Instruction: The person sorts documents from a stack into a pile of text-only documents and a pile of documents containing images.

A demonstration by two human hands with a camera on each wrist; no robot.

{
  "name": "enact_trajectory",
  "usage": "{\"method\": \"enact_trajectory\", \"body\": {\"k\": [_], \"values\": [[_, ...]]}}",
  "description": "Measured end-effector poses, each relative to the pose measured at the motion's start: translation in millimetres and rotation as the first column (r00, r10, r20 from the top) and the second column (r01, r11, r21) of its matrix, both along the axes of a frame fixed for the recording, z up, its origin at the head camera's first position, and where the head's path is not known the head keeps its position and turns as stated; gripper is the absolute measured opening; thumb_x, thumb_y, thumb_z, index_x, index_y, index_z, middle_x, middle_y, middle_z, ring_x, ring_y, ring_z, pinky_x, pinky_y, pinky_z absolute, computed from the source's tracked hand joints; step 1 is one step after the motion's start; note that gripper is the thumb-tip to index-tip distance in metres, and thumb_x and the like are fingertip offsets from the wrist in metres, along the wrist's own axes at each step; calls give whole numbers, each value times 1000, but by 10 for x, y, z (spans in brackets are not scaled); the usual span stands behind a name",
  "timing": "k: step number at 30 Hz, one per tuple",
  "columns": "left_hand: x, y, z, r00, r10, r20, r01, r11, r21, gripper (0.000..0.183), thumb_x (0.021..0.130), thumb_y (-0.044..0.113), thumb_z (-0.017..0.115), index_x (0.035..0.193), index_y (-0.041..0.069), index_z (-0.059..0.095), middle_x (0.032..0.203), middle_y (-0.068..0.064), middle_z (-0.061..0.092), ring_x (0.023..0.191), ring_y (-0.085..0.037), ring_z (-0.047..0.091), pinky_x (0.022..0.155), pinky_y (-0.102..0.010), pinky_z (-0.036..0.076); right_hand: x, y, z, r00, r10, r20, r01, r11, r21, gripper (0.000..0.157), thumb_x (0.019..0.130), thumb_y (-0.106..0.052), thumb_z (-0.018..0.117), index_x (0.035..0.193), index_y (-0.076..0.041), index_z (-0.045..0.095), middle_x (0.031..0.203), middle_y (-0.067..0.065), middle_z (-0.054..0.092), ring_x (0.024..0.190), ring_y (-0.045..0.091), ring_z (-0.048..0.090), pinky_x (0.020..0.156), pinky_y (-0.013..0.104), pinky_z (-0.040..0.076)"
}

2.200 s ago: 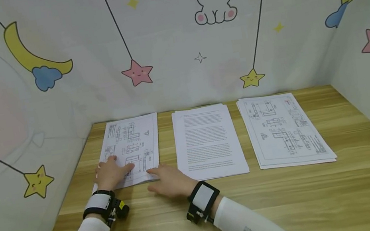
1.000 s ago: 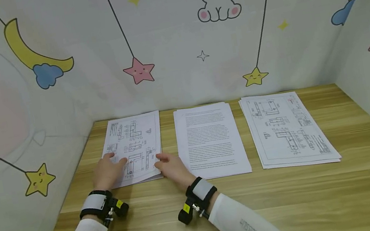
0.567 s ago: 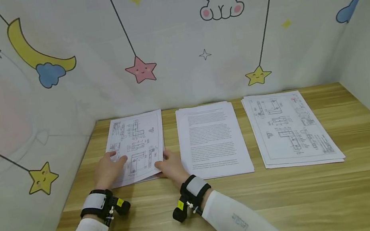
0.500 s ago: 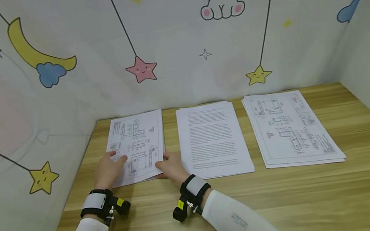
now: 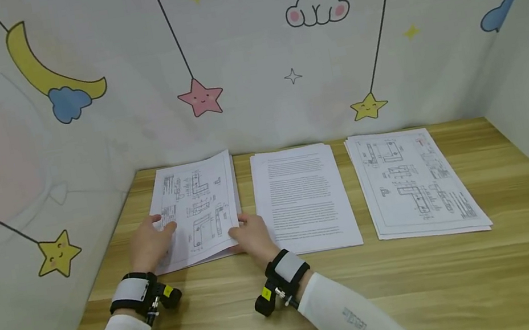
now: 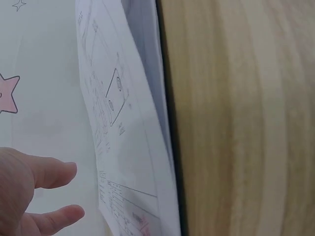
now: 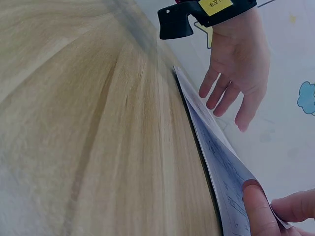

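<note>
Lifted higher than before, one white, line-drawn paper sheet (image 5: 201, 207) tilts above the left paper stack (image 7: 221, 187) on the wood-grain counter (image 5: 217, 322), right hand (image 5: 253, 237) pinching its corner, left hand (image 5: 147, 246) beside, fingers apart.

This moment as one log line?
right fingers: pinch drawing by raised right edge | left hand: near left edge | rightmost stack: untouched

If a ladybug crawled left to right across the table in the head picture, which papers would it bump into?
Drawing sheet pinched by the right hand → stack of text pages → stack of drawings.
</note>
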State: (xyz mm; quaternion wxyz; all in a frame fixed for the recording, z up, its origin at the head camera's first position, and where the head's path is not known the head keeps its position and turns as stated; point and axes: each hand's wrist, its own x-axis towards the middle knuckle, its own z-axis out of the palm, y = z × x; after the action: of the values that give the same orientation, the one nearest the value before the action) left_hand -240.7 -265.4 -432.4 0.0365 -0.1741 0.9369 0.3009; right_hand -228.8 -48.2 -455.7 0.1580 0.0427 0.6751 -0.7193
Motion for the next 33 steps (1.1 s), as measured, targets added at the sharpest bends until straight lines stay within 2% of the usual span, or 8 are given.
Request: {"method": "enact_trajectory", "body": {"k": [4, 9, 14, 16, 18, 21, 24, 33], "values": [[-9, 8, 13, 999, -45, 24, 46, 999, -15, 67, 92, 38, 49, 141, -4, 32, 136, -34, 42, 108, -42, 48, 88, -55, 44, 10, 23, -3, 1000, -10, -24, 10, 999, 36, 39, 86, -1, 52, 125, 4, 54, 100, 13, 66, 78, 18, 69, 60, 28, 59], [-28, 28, 49, 997, -51, 63, 47, 997, 61, 71, 92, 39, 48, 143, -4, 26, 138, -35, 39, 109, -42, 46, 90, -56, 44, 12, 50, -28, 999, 1, -39, 2, 997, 82, 35, 85, 0, 54, 120, 3, 58, 99, 13, 66, 74, 17, 68, 58, 29, 59], [-53, 50, 89, 997, 14, 77, -29, 980, 196, 72, 94, 42, 45, 147, 1, 19, 140, -32, 35, 110, -40, 45, 91, -57, 43, 3, 65, -69, 999, 10, -45, -6, 995, 97, 33, 83, 2, 56, 116, 4, 60, 97, 15, 65, 73, 18, 66, 56, 29, 58], [-61, 42, 93, 996, 61, 65, -74, 970, 231, 70, 94, 40, 46, 147, 3, 20, 139, -30, 38, 108, -37, 48, 80, -51, 48, 3, 68, -73, 999, 16, -42, -12, 994, 106, 34, 83, 2, 56, 117, 3, 60, 97, 15, 64, 72, 17, 66, 56, 28, 58], [-65, 18, 85, 995, 95, 41, -103, 957, 273, 71, 94, 39, 46, 147, 2, 18, 138, -30, 39, 107, -37, 49, 79, -49, 48, 1, 68, -71, 999, 23, -34, -19, 994, 111, 35, 82, 1, 56, 118, 3, 59, 97, 14, 65, 72, 17, 66, 56, 27, 57], [-66, -36, 52, 989, 144, 32, -146, 931, 335, 72, 94, 36, 46, 148, 3, 13, 138, -28, 39, 108, -36, 49, 82, -49, 49, 1, 66, -77, 999, 32, -37, -27, 992, 121, 37, 82, 1, 57, 119, 4, 59, 96, 14, 65, 71, 15, 65, 56, 27, 57], [-66, -87, 3, 985, 165, 45, -169, 906, 387, 76, 94, 37, 46, 149, 4, 6, 141, -29, 35, 113, -38, 47, 97, -55, 43, 0, 63, -89, 999, 31, -41, -26, 992, 126, 37, 82, 1, 57, 119, 3, 59, 95, 13, 65, 71, 14, 65, 57, 26, 57], [-93, -162, -66, 975, 212, 63, -220, 892, 395, 76, 94, 36, 45, 150, 6, 4, 143, -29, 33, 117, -38, 44, 102, -55, 37, 17, 67, -82, 999, 25, -45, -19, 991, 134, 36, 83, 0, 57, 119, 3, 59, 96, 13, 64, 73, 16, 65, 60, 29, 58]]}}
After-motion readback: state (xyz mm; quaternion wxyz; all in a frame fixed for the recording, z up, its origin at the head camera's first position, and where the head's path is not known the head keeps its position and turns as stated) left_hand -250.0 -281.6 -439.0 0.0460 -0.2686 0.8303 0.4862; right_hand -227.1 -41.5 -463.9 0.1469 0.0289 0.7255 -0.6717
